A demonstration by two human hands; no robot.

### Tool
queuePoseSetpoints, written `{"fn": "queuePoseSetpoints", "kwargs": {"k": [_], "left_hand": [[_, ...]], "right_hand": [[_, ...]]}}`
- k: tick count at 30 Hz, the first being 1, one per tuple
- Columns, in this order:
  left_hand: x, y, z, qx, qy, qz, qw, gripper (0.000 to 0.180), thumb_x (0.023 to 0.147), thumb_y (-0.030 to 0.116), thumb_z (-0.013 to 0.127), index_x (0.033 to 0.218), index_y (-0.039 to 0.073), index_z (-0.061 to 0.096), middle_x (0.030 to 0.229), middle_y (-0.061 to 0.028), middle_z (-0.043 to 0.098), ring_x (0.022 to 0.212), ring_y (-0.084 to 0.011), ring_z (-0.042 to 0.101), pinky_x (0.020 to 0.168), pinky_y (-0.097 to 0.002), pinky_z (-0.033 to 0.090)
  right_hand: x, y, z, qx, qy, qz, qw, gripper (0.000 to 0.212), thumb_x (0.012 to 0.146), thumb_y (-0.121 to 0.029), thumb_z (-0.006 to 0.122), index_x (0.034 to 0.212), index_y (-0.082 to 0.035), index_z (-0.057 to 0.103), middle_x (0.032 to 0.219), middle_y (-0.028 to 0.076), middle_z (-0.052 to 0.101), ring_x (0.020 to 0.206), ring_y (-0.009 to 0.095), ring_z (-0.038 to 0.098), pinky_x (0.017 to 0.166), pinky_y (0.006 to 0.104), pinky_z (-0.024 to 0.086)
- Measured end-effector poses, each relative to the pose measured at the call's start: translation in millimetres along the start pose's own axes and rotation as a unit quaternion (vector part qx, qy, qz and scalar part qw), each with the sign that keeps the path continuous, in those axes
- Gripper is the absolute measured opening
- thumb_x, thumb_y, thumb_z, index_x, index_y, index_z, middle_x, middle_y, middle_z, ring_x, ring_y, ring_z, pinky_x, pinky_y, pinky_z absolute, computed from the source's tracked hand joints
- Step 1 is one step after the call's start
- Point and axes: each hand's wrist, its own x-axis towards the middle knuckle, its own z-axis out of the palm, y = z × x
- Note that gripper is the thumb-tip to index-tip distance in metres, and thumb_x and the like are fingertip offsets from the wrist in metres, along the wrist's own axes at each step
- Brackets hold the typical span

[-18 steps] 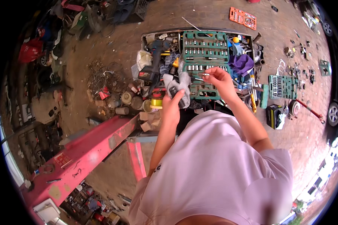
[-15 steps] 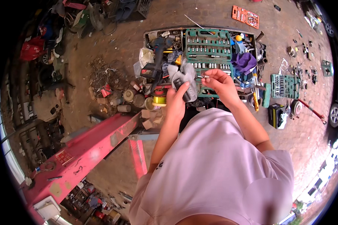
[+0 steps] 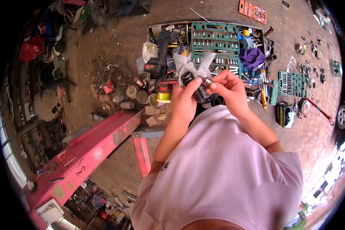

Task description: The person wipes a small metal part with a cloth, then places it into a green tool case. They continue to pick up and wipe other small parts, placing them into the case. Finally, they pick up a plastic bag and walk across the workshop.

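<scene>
My left hand (image 3: 183, 102) is closed around a black cylindrical part (image 3: 198, 95) and a crumpled pale grey cloth (image 3: 204, 66). In my right hand (image 3: 232, 92) a small shiny metal piece, like a socket or bit (image 3: 206, 81), is pinched between thumb and fingertips. It is close against my left thumb; whether it touches the black part I cannot tell. Both hands hover over the near edge of an open green socket set case (image 3: 214, 46), which holds rows of metal sockets. My hands and the cloth hide part of its lower half.
The case lies in a cluttered tool tray with a cordless power tool (image 3: 161, 57) and a purple cloth (image 3: 252, 58). A yellow reel (image 3: 164, 96) stands left of my hands. A pink steel beam (image 3: 92, 153) crosses the lower left. Another green socket case (image 3: 292, 83) lies at right.
My right hand has brought the small metal piece left and slightly down to my left hand. The black part and cloth have shifted a little right.
</scene>
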Motion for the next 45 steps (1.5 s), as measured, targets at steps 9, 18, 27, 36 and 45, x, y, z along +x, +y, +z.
{"fn": "queuePoseSetpoints", "kwargs": {"k": [9, 18, 27, 36, 45], "left_hand": [[-6.3, 7.8, 0.1, -0.038, -0.007, -0.005, 0.999, 0.025, 0.083, 0.005, 0.056, 0.107, 0.001, 0.051, 0.093, -0.0040, 0.058, 0.082, -0.0120, 0.058, 0.073, -0.0273, 0.049], [-7.5, 5.9, -0.3, 0.031, 0.011, 0.052, 0.998, 0.023, 0.080, 0.003, 0.061, 0.101, 0.001, 0.055, 0.091, -0.0031, 0.060, 0.079, -0.0095, 0.058, 0.070, -0.0246, 0.048], [-4.1, 1.2, -4.7, 0.024, 0.043, 0.018, 0.999, 0.018, 0.079, 0.002, 0.063, 0.097, 0.001, 0.059, 0.091, -0.0038, 0.062, 0.079, -0.0095, 0.059, 0.072, -0.0241, 0.048], [-10.3, -6.4, 1.3, -0.010, 0.067, 0.066, 0.995, 0.021, 0.080, -0.001, 0.061, 0.101, 0.000, 0.058, 0.095, -0.0036, 0.061, 0.083, -0.0100, 0.059, 0.073, -0.0240, 0.047], [-13.2, -5.7, -4.3, -0.043, 0.061, 0.016, 0.997, 0.021, 0.083, 0.001, 0.058, 0.103, 0.000, 0.056, 0.099, -0.0046, 0.060, 0.088, -0.0112, 0.057, 0.077, -0.0259, 0.046]], "right_hand": [[0.6, 0.7, 4.0, 0.133, -0.019, 0.090, 0.987, 0.011, 0.086, -0.012, 0.060, 0.087, -0.003, 0.055, 0.088, 0.011, 0.066, 0.074, 0.012, 0.064, 0.070, 0.0233, 0.053], [0.9, -0.6, 6.6, 0.183, -0.013, 0.175, 0.967, 0.012, 0.087, -0.016, 0.059, 0.084, -0.005, 0.054, 0.087, 0.012, 0.066, 0.070, 0.010, 0.064, 0.066, 0.0221, 0.054], [1.9, 6.8, 20.5, -0.123, 0.053, -0.122, 0.983, 0.010, 0.080, 0.001, 0.063, 0.083, 0.000, 0.053, 0.087, 0.010, 0.063, 0.076, 0.013, 0.062, 0.071, 0.0238, 0.051], [11.6, 5.4, 15.2, -0.481, 0.071, -0.367, 0.793, 0.020, 0.069, 0.003, 0.067, 0.087, -0.005, 0.062, 0.081, 0.006, 0.060, 0.072, 0.020, 0.061, 0.059, 0.0280, 0.048], [13.4, 17.0, 9.6, -0.531, 0.068, -0.400, 0.743, 0.014, 0.071, -0.001, 0.067, 0.083, -0.005, 0.062, 0.080, 0.005, 0.060, 0.070, 0.022, 0.061, 0.058, 0.0303, 0.050]]}}
